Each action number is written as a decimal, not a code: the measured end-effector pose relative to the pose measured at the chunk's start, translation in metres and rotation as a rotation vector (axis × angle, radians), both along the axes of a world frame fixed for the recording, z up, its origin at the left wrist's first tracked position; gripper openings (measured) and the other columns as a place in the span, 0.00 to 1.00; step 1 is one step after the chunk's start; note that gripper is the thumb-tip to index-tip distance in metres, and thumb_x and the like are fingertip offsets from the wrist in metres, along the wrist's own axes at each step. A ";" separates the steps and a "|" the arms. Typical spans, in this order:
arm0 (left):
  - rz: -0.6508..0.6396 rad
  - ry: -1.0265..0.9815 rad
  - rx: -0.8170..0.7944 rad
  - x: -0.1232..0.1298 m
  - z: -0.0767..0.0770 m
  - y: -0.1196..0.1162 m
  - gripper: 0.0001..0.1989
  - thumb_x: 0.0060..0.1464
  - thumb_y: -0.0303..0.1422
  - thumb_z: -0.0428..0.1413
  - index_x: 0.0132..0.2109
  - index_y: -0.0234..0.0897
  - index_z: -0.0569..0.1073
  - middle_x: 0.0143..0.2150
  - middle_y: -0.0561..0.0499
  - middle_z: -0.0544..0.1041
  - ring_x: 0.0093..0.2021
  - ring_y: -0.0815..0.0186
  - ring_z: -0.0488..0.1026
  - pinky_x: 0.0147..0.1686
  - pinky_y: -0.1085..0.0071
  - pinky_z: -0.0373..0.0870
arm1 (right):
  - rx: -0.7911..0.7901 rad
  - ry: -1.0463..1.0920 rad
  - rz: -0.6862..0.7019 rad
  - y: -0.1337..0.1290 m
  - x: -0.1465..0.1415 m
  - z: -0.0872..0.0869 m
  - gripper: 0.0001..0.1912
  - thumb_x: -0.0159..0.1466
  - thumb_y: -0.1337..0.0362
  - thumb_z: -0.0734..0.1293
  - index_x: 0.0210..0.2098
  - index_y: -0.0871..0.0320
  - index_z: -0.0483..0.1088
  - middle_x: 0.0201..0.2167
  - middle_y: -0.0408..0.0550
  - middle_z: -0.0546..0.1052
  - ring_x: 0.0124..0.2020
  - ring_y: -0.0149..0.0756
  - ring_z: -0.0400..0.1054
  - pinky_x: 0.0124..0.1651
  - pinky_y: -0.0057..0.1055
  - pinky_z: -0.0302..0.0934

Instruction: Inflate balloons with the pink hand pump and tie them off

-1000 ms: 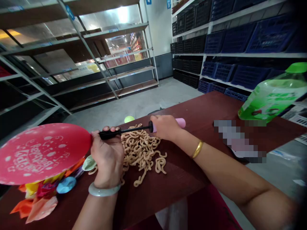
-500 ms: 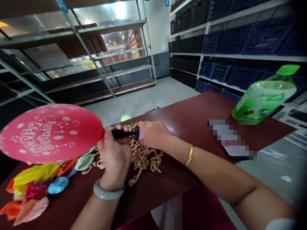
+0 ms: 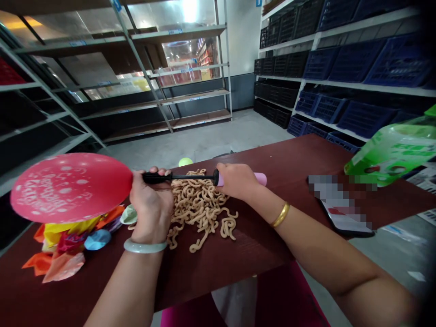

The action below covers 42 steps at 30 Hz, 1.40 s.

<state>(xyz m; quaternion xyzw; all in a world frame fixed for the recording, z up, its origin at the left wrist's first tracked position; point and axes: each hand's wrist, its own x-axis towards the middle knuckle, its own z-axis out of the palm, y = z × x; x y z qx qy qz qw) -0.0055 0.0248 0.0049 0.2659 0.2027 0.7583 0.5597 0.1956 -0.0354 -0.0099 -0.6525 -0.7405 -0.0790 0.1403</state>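
Mixed light indoors: hard white glare burns out at upper ctr. behind the shelving, w/ a dim orange glow upper L.; the frame's L. edge, mid-ht., falls nearly black. Crates at upper R. sit in shade. Soft highlights dot the red balloon, its lettering smeared. Wide-angle distortion stretches the bottle at far R., nr. a blurred black vignette. Pixel blocks mask much of the phone, mid-R.

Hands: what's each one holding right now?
Left hand: closed on the pump's black end, beside the balloon.
Right hand: closed on the pump's pink end.
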 end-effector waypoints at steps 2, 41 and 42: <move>-0.065 0.010 0.008 0.016 -0.007 -0.009 0.06 0.57 0.29 0.50 0.32 0.38 0.61 0.26 0.54 0.65 0.27 0.69 0.66 0.34 0.70 0.68 | 0.007 0.005 0.008 -0.002 -0.003 0.000 0.20 0.58 0.50 0.66 0.43 0.56 0.64 0.38 0.52 0.77 0.36 0.44 0.72 0.35 0.34 0.60; -0.301 -0.040 0.072 0.052 -0.006 -0.049 0.08 0.58 0.31 0.55 0.31 0.37 0.65 0.30 0.53 0.65 0.31 0.70 0.67 0.36 0.70 0.68 | -0.115 0.133 0.036 -0.012 -0.019 0.009 0.24 0.58 0.43 0.63 0.43 0.54 0.67 0.34 0.48 0.79 0.33 0.45 0.73 0.30 0.32 0.58; -0.308 -0.052 0.074 0.056 -0.007 -0.052 0.08 0.58 0.31 0.55 0.32 0.37 0.65 0.30 0.53 0.65 0.31 0.70 0.67 0.36 0.70 0.68 | -0.101 0.136 0.030 -0.013 -0.021 0.009 0.24 0.58 0.42 0.63 0.43 0.54 0.66 0.34 0.48 0.79 0.33 0.45 0.73 0.31 0.33 0.58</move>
